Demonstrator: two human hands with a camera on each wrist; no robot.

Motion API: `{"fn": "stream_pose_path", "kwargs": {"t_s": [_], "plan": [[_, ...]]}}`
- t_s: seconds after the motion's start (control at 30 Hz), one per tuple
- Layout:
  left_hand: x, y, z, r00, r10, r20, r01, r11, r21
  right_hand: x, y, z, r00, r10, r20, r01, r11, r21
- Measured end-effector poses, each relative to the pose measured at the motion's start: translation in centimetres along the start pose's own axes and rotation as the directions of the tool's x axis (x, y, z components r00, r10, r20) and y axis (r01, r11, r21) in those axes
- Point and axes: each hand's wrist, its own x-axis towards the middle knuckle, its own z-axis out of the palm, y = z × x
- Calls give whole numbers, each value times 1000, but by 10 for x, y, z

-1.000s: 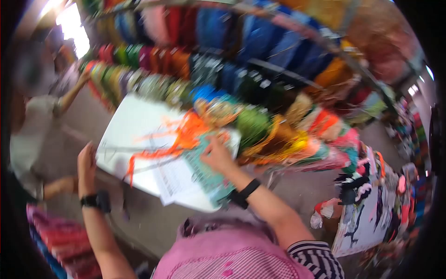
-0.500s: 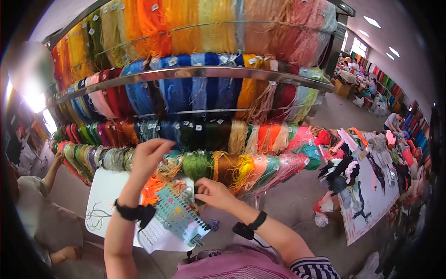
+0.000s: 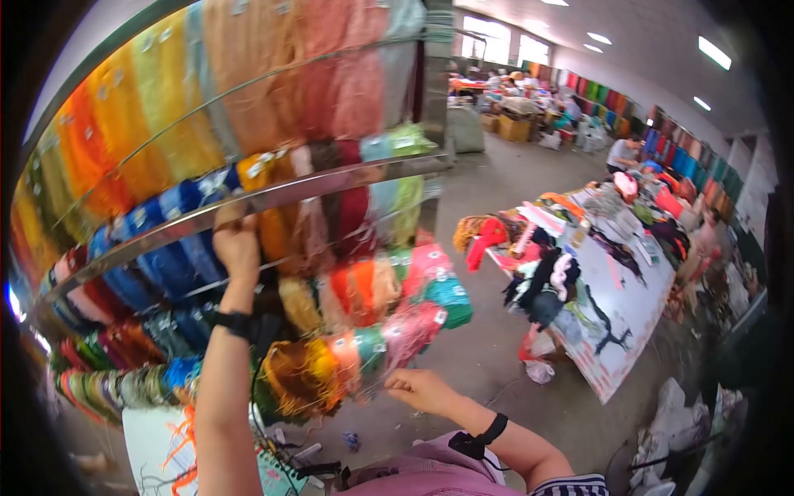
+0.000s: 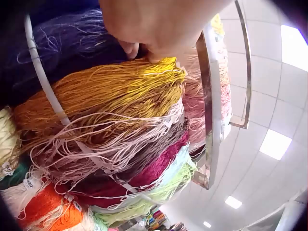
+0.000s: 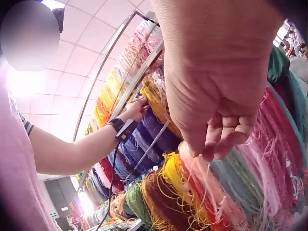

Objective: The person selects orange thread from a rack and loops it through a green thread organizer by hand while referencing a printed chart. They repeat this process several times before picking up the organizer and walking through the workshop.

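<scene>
My left hand [image 3: 237, 244] is raised to the metal rail [image 3: 331, 178] of the yarn rack. In the left wrist view the curled fingers of this hand [image 4: 159, 24] grip the top of a golden skein [image 4: 96, 96], beside dark blue yarn [image 4: 72, 41]. Lower and to the right, my right hand [image 3: 423, 391] is beside the end of the lower skeins. The right wrist view shows its fingers curled, thumb and fingertips pinching a thin pale thread [image 5: 206, 180] in front of peach yarn [image 5: 195, 168]. That hand hides part of the pink and teal skeins.
A white table [image 3: 145, 446] with orange strands stands at lower left. Across the aisle, another table [image 3: 616, 331] bears yarn bundles and a plastic bag [image 3: 540, 369] hangs near its edge. A person [image 3: 622, 155] is beyond it.
The view has swung right along the rack. My left hand has gone from above the white table up to the golden skein; my right hand has moved away from the table and the cards on it.
</scene>
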Motion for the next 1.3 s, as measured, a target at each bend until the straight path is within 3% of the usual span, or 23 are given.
{"fn": "stream_pose_path", "kwargs": {"t_s": [0.07,0.17,0.37,0.6,0.7,0.77,0.8,0.83,0.87,0.93,0.97,1.03,1.1,1.17,1.2,1.27,1.3], "plan": [[-3,1,-2,997,-77,-3,77,996,-40,-5,6,-19,1000,3,-10,-3,1000,-31],[-14,36,-2,998,5,-60,19,915,403,-7,9,-44,1000,-13,10,13,998,-58],[-24,48,-11,999,-36,-24,44,839,542,15,-6,-78,992,-101,74,106,992,-67],[-27,50,-37,980,26,198,-98,926,365,41,-12,-58,970,-227,91,230,973,-26],[-34,60,-52,949,31,314,-150,919,365,31,-15,-48,975,-132,180,115,988,102],[-53,84,-39,967,-22,254,-22,986,168,20,-3,-47,975,-100,197,78,990,119],[-61,90,-40,955,-170,242,170,985,23,13,0,-52,968,-92,233,70,992,102],[-71,94,-40,915,-313,256,351,928,-122,7,5,-59,960,-83,266,63,994,85],[-79,91,-41,889,-333,313,430,844,-322,1,13,-68,958,-99,270,81,994,76],[-97,99,-36,873,-385,301,474,816,-332,-9,38,-84,965,-87,248,73,995,67],[-107,99,-34,858,-443,259,508,804,-307,-14,52,-93,968,-76,241,64,996,58],[-137,101,-14,843,-532,-83,525,846,-95,-26,76,-119,969,-54,240,42,998,55],[-171,112,2,870,-458,-184,483,866,132,-38,104,-152,958,-69,278,41,993,107],[-224,72,-9,903,-211,-374,326,903,278,-49,139,-189,954,-53,294,22,994,107],[-248,80,-4,900,-215,-378,332,902,278,-54,160,-210,949,-38,313,4,994,108],[-281,118,3,899,-363,-245,425,592,685,-59,192,-263,940,-32,339,-4,995,104],[-301,132,10,868,-452,-203,393,376,839,-63,204,-291,945,8,327,-32,997,70]]}}
